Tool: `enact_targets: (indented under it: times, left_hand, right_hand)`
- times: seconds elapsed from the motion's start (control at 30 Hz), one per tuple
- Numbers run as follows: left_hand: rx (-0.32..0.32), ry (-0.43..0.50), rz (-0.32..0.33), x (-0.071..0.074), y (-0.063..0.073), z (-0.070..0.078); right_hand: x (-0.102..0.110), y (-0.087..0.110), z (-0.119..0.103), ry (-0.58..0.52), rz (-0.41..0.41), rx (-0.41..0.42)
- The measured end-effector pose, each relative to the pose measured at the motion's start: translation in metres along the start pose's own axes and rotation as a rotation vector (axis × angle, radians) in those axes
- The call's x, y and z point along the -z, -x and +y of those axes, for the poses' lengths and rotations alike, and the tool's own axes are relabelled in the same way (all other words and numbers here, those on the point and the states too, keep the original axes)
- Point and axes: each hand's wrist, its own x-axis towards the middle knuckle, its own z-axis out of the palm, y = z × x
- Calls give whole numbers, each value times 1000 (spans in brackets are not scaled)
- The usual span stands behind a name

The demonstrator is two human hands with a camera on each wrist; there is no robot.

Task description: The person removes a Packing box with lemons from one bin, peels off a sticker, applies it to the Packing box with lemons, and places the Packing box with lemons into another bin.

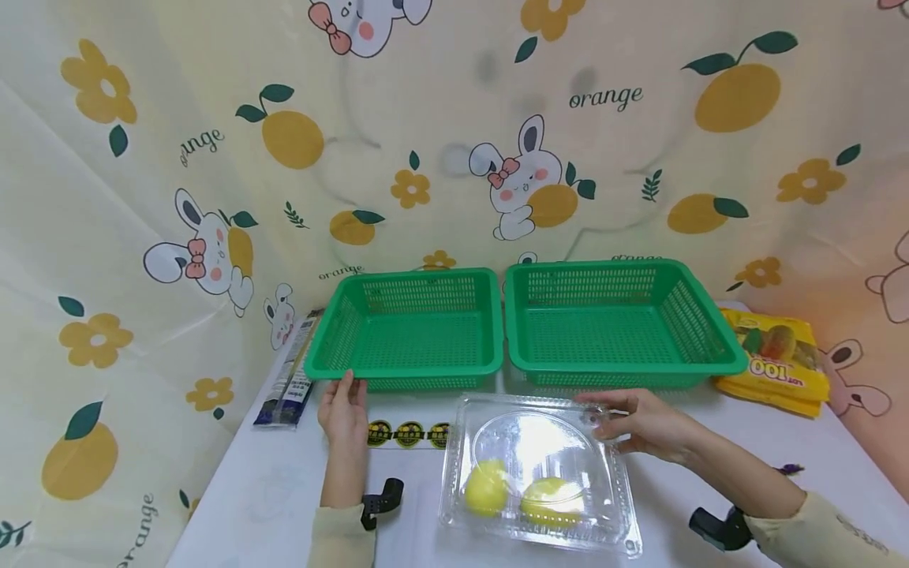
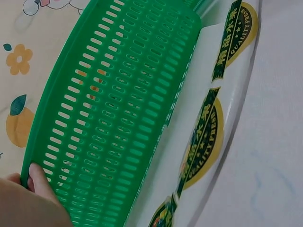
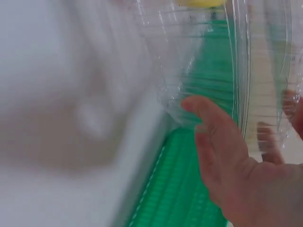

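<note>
My left hand (image 1: 344, 410) pinches the front rim of the left green plastic basket (image 1: 415, 369). Its thumb (image 2: 41, 182) lies against the slotted wall in the left wrist view. With my right hand (image 1: 646, 426) I grip the upper right corner of a clear plastic clamshell box (image 1: 454, 473), closed and tilted above the table. Two yellow fruits, one on the left (image 1: 486, 489) and one on the right (image 1: 552, 501), show through it; their exact kind is unclear. In the right wrist view, the fingers (image 3: 220, 127) spread around the clear box wall (image 3: 189, 52).
A second green basket (image 1: 625, 368) stands at the right. Yellow candy-like bags (image 1: 777, 363) lie beside it. Dark flat packets (image 1: 287, 386) lie left of the baskets. A white strip with black-and-gold labels (image 1: 408, 434) lies before the left basket. A printed cloth (image 1: 440, 102) hangs behind.
</note>
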Motion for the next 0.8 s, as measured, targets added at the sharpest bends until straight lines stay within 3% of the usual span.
enact_targets:
  times: [0.37, 0.57, 0.8]
  left_hand:
    - [35, -28, -2, -4, 1, 6]
    - [28, -55, -10, -5, 0, 6]
    - [14, -55, 2, -3, 1, 5]
  right_hand:
    - [38, 19, 23, -41, -134, 64]
    - [43, 17, 28, -89, -167, 83]
    - [45, 15, 29, -106, -164, 49]
